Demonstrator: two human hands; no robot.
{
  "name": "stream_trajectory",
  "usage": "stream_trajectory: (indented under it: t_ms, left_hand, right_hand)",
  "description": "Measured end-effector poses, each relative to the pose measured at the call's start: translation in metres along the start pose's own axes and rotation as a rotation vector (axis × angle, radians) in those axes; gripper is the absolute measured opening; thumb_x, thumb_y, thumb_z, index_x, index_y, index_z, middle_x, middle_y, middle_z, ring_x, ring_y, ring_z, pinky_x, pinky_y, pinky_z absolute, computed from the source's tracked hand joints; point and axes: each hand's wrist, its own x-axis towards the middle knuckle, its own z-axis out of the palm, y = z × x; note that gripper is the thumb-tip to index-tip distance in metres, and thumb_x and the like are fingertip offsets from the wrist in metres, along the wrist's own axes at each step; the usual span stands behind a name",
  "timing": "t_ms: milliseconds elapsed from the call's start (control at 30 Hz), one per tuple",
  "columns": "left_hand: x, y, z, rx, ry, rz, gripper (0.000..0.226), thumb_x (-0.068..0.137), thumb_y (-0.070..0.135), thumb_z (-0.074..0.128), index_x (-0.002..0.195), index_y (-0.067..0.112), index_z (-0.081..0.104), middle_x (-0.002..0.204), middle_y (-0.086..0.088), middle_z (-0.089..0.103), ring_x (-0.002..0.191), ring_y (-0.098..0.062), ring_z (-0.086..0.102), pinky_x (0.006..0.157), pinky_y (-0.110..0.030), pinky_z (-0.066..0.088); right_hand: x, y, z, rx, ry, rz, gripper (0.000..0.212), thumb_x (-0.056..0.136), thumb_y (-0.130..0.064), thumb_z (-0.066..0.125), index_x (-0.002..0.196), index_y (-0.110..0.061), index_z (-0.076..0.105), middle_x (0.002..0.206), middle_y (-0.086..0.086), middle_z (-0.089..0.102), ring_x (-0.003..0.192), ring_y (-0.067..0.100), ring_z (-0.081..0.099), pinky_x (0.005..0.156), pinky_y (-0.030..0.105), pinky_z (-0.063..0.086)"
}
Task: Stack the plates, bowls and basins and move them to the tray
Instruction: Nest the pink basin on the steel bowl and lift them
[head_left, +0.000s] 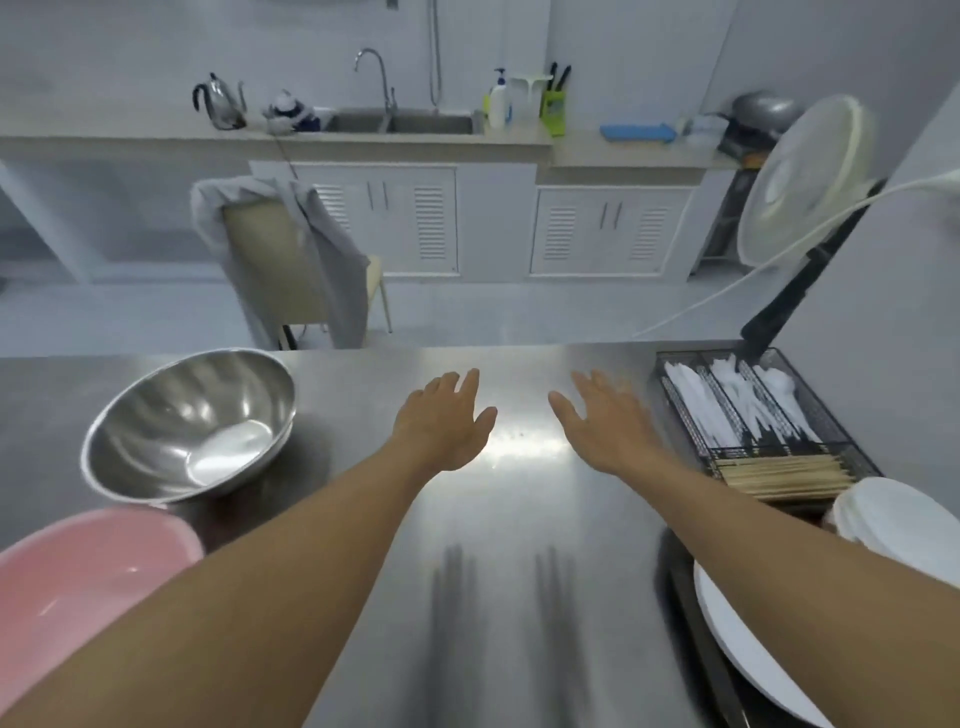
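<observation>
Two bare hands, left hand (445, 422) and right hand (602, 421), fingers spread and empty above steel surface (519, 571), steel basin (189, 423) at ten o'clock, pink basin (78, 582) at eight, white plates (748, 639) on dark tray (696, 623) at four

pink basin (78, 587) and white plate (748, 654) cut off.

On the bench (519, 597) we see a bowl (189, 423) far left, a basin (78, 587) nearer us, a cutlery tray (753, 415) far right, and plates (753, 649) before that.
</observation>
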Motion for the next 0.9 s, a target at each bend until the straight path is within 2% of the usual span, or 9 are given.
stream_trajectory:
  t_ms: [267,400,467,533,600,667,700,800,900]
  left_hand:
    - [-0.051,-0.131,-0.013,-0.054,0.067,-0.211,0.068,0.100,0.052,0.029,0.157,0.017,0.016,0.161,-0.011,0.028,0.145,-0.032,0.032,0.115,-0.045,0.031]
    - [-0.086,-0.192,-0.011,-0.084,0.092,-0.317,0.062,0.099,0.048,0.036,0.152,0.016,0.027,0.152,-0.012,0.040,0.137,-0.033,0.040,0.109,-0.046,0.036]
    - [-0.107,-0.219,-0.006,-0.096,0.105,-0.375,0.063,0.099,0.048,0.037,0.152,0.016,0.027,0.153,-0.013,0.039,0.139,-0.034,0.039,0.110,-0.045,0.034]
    - [-0.128,-0.244,-0.001,-0.113,0.102,-0.436,0.066,0.099,0.048,0.036,0.155,0.016,0.024,0.156,-0.013,0.035,0.142,-0.033,0.035,0.112,-0.045,0.032]
    - [-0.147,-0.265,0.004,-0.127,0.096,-0.485,0.066,0.099,0.048,0.035,0.155,0.015,0.023,0.154,-0.014,0.037,0.139,-0.034,0.038,0.111,-0.046,0.035]
    - [-0.165,-0.285,0.011,-0.148,0.098,-0.531,0.063,0.098,0.048,0.036,0.152,0.017,0.027,0.149,-0.014,0.043,0.134,-0.034,0.043,0.107,-0.047,0.039]
    - [-0.174,-0.293,0.016,-0.151,0.095,-0.556,0.062,0.098,0.048,0.036,0.151,0.017,0.028,0.147,-0.014,0.044,0.133,-0.034,0.044,0.106,-0.047,0.039]
    - [-0.199,-0.316,0.032,-0.164,0.064,-0.653,0.067,0.098,0.049,0.035,0.155,0.016,0.023,0.154,-0.013,0.038,0.139,-0.034,0.038,0.111,-0.047,0.033]
    - [-0.227,-0.337,0.052,-0.189,0.040,-0.763,0.068,0.099,0.050,0.034,0.156,0.016,0.021,0.159,-0.014,0.030,0.143,-0.036,0.031,0.116,-0.048,0.028]
  right_hand:
    - [0.002,-0.141,0.051,0.055,-0.087,-0.213,0.070,0.098,-0.063,0.025,0.157,-0.025,0.024,0.166,0.003,0.018,0.152,0.032,0.007,0.120,0.049,0.012]
    - [-0.003,-0.204,0.083,0.096,-0.156,-0.304,0.070,0.097,-0.064,0.027,0.155,-0.024,0.028,0.161,0.003,0.032,0.151,0.035,0.012,0.117,0.049,0.017]
    - [-0.010,-0.234,0.098,0.124,-0.199,-0.344,0.070,0.096,-0.064,0.029,0.154,-0.025,0.032,0.157,0.001,0.041,0.149,0.035,0.019,0.115,0.049,0.024]
    - [-0.018,-0.261,0.112,0.136,-0.236,-0.388,0.068,0.095,-0.065,0.031,0.150,-0.026,0.037,0.145,0.004,0.054,0.139,0.035,0.035,0.106,0.047,0.035]
    - [-0.027,-0.285,0.124,0.139,-0.264,-0.435,0.063,0.092,-0.067,0.034,0.141,-0.028,0.044,0.117,0.006,0.067,0.120,0.035,0.054,0.088,0.043,0.044]
    - [-0.036,-0.305,0.139,0.165,-0.302,-0.456,0.057,0.089,-0.067,0.038,0.131,-0.030,0.050,0.093,-0.002,0.063,0.103,0.033,0.061,0.074,0.038,0.043]
    - [-0.041,-0.315,0.147,0.176,-0.332,-0.461,0.055,0.089,-0.067,0.041,0.129,-0.030,0.052,0.092,-0.005,0.062,0.101,0.032,0.062,0.073,0.037,0.043]
    - [-0.052,-0.338,0.173,0.167,-0.440,-0.488,0.054,0.088,-0.065,0.048,0.127,-0.029,0.052,0.111,0.000,0.066,0.100,0.027,0.060,0.080,0.038,0.049]
    - [-0.064,-0.355,0.195,0.159,-0.529,-0.513,0.062,0.087,-0.065,0.051,0.135,-0.026,0.047,0.119,0.005,0.064,0.109,0.028,0.060,0.092,0.044,0.051]
